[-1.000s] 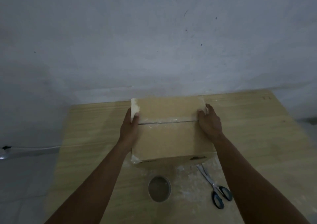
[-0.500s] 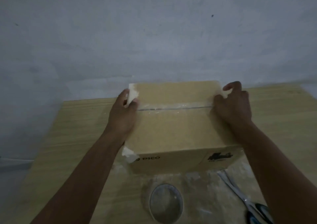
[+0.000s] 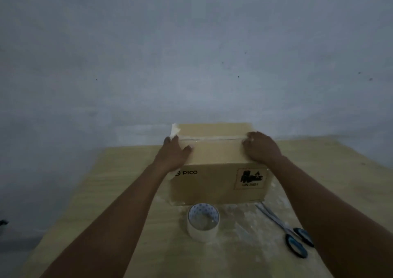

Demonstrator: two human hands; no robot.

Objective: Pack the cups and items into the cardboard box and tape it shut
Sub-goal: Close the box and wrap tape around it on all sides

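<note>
The closed cardboard box point(image 3: 214, 184) stands on the wooden table point(image 3: 119, 171), its printed front facing me. A clear tape strip point(image 3: 212, 139) runs along the top seam between the flaps. My left hand point(image 3: 173, 153) clasps the box's top left edge, thumb on the lid and fingers over the side. My right hand point(image 3: 260, 148) lies on the top right edge with fingers curled at the end of the seam. A loose white tape end point(image 3: 175, 129) sticks up at the far left corner. The cups and other items are out of sight.
A roll of tape point(image 3: 203, 222) lies on the table just in front of the box. Scissors with blue handles point(image 3: 291, 233) lie to its right, under my right forearm. A grey wall point(image 3: 191, 64) rises close behind the table.
The view has dropped lower, so the box's front face now shows. My right hand's fingers have shifted from the box's far right corner to the end of the seam.
</note>
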